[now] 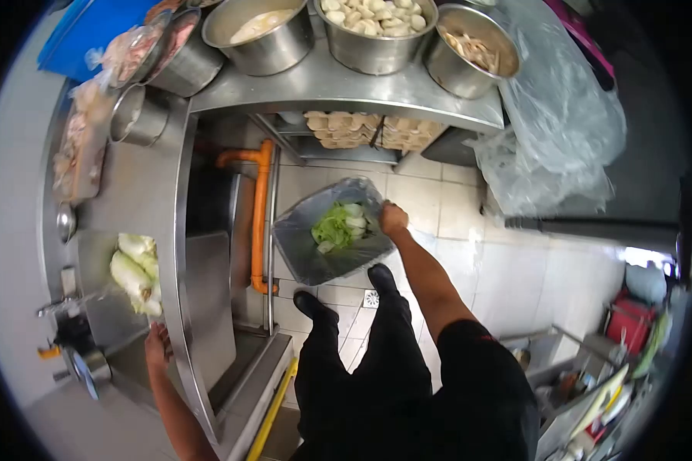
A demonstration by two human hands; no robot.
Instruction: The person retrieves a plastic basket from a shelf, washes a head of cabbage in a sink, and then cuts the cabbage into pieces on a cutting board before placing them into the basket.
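Observation:
My right hand (394,219) is closed on the right rim of a bin (298,240) lined with a grey plastic bag. Green and white cabbage leaves (338,229) lie inside it, by my feet. At the left, my left hand (158,347) is at the near edge of a metal sink (108,307), fingers extended and holding nothing that I can see. Just beyond those fingers, several pale napa cabbages (136,270) rest in the sink.
Metal pots (380,54) of peeled pale pieces and other food stand along the steel counter (346,91) ahead. Egg trays (369,129) are stacked underneath. An orange pipe (261,215) runs left of the bin. Clear plastic bags (561,115) hang at the right.

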